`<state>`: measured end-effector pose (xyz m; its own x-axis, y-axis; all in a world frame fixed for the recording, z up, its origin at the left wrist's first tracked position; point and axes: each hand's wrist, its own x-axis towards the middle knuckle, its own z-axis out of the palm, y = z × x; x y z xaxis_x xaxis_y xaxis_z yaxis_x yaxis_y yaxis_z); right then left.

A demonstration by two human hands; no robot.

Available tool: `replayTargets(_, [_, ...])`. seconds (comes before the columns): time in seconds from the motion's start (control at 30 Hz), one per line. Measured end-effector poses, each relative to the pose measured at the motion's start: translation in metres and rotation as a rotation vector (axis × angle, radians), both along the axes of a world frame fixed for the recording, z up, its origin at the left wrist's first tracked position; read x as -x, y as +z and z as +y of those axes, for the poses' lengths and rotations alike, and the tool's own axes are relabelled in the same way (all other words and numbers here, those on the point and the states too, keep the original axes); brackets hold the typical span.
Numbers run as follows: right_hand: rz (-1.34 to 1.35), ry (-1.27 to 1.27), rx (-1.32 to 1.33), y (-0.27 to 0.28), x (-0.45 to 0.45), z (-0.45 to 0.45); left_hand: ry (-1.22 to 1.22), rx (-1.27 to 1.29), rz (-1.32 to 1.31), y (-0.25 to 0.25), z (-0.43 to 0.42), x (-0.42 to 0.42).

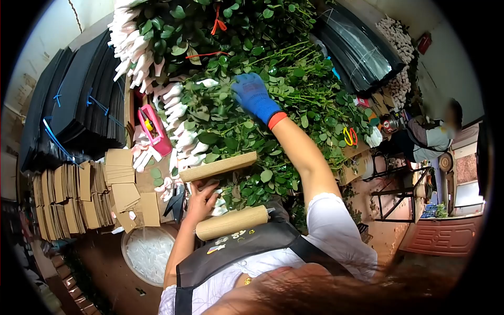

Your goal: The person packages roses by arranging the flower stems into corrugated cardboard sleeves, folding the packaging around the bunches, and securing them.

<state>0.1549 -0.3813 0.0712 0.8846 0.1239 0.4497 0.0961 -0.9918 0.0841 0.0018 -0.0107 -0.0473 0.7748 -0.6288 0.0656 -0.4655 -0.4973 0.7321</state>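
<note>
My left hand is bare, its fingers bent, just below a strip of corrugated cardboard. White-wrapped flower heads lie close by its fingertips; what its fingers grip is hidden. My right hand, in a blue knit glove with an orange cuff, reaches across the pile of leafy flower stems. Its fingertips are lost among the leaves, so their grip does not show. A second piece of corrugated cardboard, curved like a roll, rests against my dark apron.
On the left are a pink tape dispenser, stacked black sheets, cardboard pieces, scissors and a tub of white scraps. Yellow-orange scissors lie at the right edge of the stems. Another person is farther right.
</note>
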Motion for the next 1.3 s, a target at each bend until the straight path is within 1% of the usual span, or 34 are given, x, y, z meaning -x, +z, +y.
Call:
replayTargets(0.03, [0.009,-0.019,-0.017,-0.004,-0.010,-0.001,0.053,0.036,0.052,0.001,-0.002,0.002])
replayTargets(0.07, [-0.172,0.006,-0.166,0.029,0.002,0.011,0.073,0.029,0.059,0.014,-0.005,0.003])
replayTargets(0.17, [-0.508,0.256,-0.379,0.089,0.045,0.027,0.070,0.029,0.056,0.013,-0.004,0.004])
replayTargets(0.2, [-0.461,0.402,-0.284,0.100,0.066,0.034,0.039,0.108,-0.085,-0.003,-0.002,0.002])
replayTargets(0.23, [-0.410,0.544,-0.191,0.111,0.091,0.043,0.035,0.141,0.046,0.010,-0.005,0.003])
replayTargets(0.27, [-0.158,0.614,-0.079,0.130,0.115,0.051,0.038,0.086,0.063,0.008,-0.005,0.003])
replayTargets(0.3, [-0.161,0.547,0.043,0.135,0.136,0.050,0.044,0.031,0.078,0.006,-0.003,0.002])
replayTargets(0.33, [-0.051,0.414,0.104,0.138,0.157,0.038,0.063,0.078,0.106,0.010,-0.005,0.003])
replayTargets(0.37, [-0.089,0.331,0.021,0.152,0.176,0.027,0.063,0.095,0.083,0.009,-0.006,0.003])
replayTargets(0.4, [-0.156,0.234,0.018,0.150,0.191,0.003,0.067,0.111,0.062,0.004,-0.006,0.003])
replayTargets(0.43, [-0.058,0.033,-0.030,0.132,0.210,-0.043,0.070,0.125,0.040,-0.001,-0.004,0.003])
replayTargets(0.47, [-0.092,-0.123,-0.047,0.123,0.233,-0.087,0.077,0.143,0.094,-0.009,-0.002,0.003])
replayTargets(0.5, [-0.092,-0.521,0.075,0.122,0.254,-0.113,0.090,0.131,0.099,-0.006,-0.002,0.003])
replayTargets(0.53, [0.005,-0.918,0.214,0.121,0.276,-0.139,0.095,0.113,0.108,-0.001,-0.003,0.003])
replayTargets(0.57, [-0.096,-1.058,0.706,0.115,0.290,-0.151,0.095,0.094,0.116,0.002,-0.003,0.005])
replayTargets(0.6, [-0.077,-1.031,0.501,0.101,0.286,-0.158,0.082,0.073,0.055,-0.012,0.000,0.002])
replayTargets(0.63, [-0.062,-0.995,0.299,0.083,0.275,-0.173,0.087,0.108,0.037,-0.021,0.000,0.001])
replayTargets(0.67, [-0.045,-0.953,0.095,0.069,0.266,-0.185,0.088,0.103,0.071,-0.020,-0.001,0.000])
replayTargets(0.73, [-0.163,-0.387,0.001,0.044,0.221,-0.150,0.079,0.092,0.115,-0.019,0.000,0.000])
replayTargets(0.77, [-0.046,-0.344,-0.084,0.029,0.190,-0.130,0.077,0.092,0.122,-0.020,0.000,0.000])
replayTargets(0.83, [-0.049,-0.186,-0.149,-0.010,0.127,-0.114,0.081,0.103,0.143,-0.020,0.000,0.000])
replayTargets(0.87, [-0.108,-0.189,-0.105,-0.020,0.102,-0.099,0.086,0.115,0.158,-0.018,-0.001,0.001])
replayTargets(0.97, [0.395,-0.265,-0.191,-0.047,0.051,-0.098,0.081,0.128,0.142,-0.017,0.000,0.001])
replayTargets(1.0, [0.240,-0.182,-0.165,-0.052,0.045,-0.106,0.075,0.108,0.138,-0.019,0.002,0.000])
replayTargets(1.03, [-0.012,-0.129,-0.174,-0.044,0.048,-0.108,0.070,0.092,0.136,-0.021,0.003,-0.001])
replayTargets(1.1, [-0.500,-0.010,-0.184,0.005,0.071,-0.101,0.080,0.122,0.120,-0.024,0.001,-0.001])
replayTargets(1.17, [-0.363,-0.097,-0.271,0.061,0.103,-0.089,0.075,0.118,0.100,-0.023,0.002,0.000])
replayTargets(1.2, [-0.391,-0.063,-0.165,0.075,0.114,-0.087,0.091,0.101,0.103,-0.023,0.002,0.001])
replayTargets(1.3, [-0.183,0.064,-0.350,0.078,0.135,-0.057,0.118,0.121,0.223,-0.017,0.000,0.001])
